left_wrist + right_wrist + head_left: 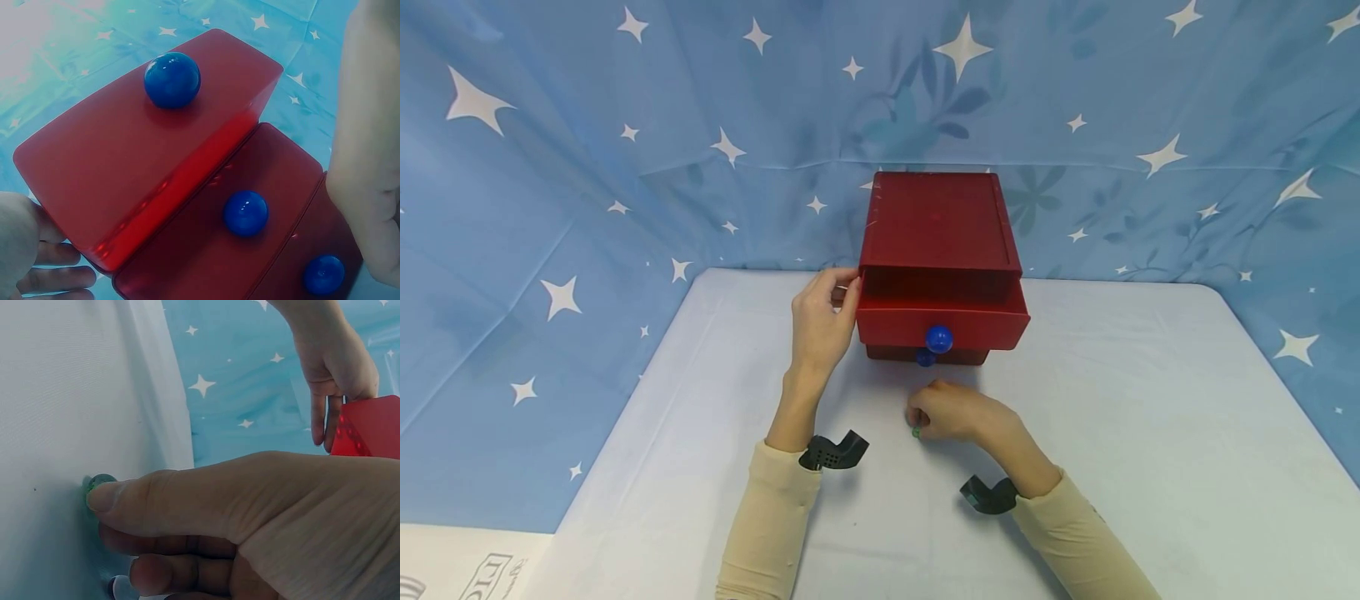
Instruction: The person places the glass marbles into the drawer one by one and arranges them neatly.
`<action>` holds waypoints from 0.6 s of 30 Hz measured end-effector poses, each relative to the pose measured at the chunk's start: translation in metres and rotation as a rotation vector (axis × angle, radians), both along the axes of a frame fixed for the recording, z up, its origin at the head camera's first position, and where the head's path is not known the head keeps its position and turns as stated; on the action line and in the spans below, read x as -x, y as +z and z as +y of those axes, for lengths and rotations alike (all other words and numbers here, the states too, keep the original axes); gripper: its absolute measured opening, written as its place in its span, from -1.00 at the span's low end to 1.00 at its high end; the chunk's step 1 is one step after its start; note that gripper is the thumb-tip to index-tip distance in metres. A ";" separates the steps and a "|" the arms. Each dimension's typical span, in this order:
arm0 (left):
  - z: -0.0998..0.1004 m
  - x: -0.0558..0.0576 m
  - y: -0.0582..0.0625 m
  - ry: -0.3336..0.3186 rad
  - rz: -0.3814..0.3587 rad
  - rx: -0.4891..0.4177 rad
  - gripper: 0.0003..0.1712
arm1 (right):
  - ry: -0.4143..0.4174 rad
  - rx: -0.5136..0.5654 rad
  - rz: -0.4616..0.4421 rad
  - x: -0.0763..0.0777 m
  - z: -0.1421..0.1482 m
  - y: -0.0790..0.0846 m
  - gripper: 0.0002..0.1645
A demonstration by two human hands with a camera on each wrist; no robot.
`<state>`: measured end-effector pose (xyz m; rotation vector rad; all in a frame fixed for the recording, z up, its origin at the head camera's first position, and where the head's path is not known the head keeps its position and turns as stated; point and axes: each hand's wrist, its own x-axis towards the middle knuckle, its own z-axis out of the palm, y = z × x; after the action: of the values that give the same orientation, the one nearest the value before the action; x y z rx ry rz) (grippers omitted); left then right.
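Note:
A red drawer cabinet [936,221] stands at the back of the white table, its top drawer [925,329] pulled out, with a blue round knob [172,80]. My left hand [823,321] touches the left side of the cabinet at the drawer, fingers fairly straight along it in the right wrist view. In front of the cabinet, low over the table, my right hand [951,410] pinches a small green glass marble [100,482] between thumb and fingers. A clear round glass piece [124,587] shows beneath its lower fingers.
Below the open drawer are two more drawer fronts with blue knobs [246,214], both pushed in. A blue star-patterned cloth [760,125] hangs behind the table [1150,400]. Printed white material [467,562] lies at the lower left.

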<state>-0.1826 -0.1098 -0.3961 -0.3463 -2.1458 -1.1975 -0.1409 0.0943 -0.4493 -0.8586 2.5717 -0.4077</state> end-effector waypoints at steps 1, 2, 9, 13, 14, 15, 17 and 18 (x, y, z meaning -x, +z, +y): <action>0.000 0.000 0.000 0.001 -0.001 0.000 -0.82 | 0.002 0.002 0.002 0.000 0.000 0.000 -0.85; 0.000 0.000 0.000 0.002 0.000 0.001 -0.81 | 0.004 0.002 0.004 0.000 0.000 -0.001 -0.86; 0.000 0.000 0.000 0.003 -0.001 0.003 -0.81 | 0.017 0.006 0.011 0.000 -0.001 -0.001 -0.87; 0.000 0.000 0.000 0.003 -0.003 -0.003 -0.82 | 0.017 0.005 0.010 0.000 -0.001 0.000 -0.87; 0.000 0.000 0.000 0.003 -0.005 -0.004 -0.82 | 0.017 0.005 0.010 0.000 -0.001 0.000 -0.87; 0.000 0.000 0.000 0.003 -0.005 -0.006 -0.82 | 0.017 0.005 0.009 0.000 -0.001 0.001 -0.87; 0.000 0.000 0.001 0.006 -0.006 -0.005 -0.82 | 0.018 0.008 0.011 0.000 -0.001 0.002 -0.87; 0.000 0.000 0.001 0.006 -0.006 -0.004 -0.82 | 0.020 0.010 0.013 0.000 -0.001 0.002 -0.87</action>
<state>-0.1827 -0.1095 -0.3955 -0.3345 -2.1479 -1.2000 -0.1407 0.0931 -0.4473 -0.8919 2.5730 -0.4103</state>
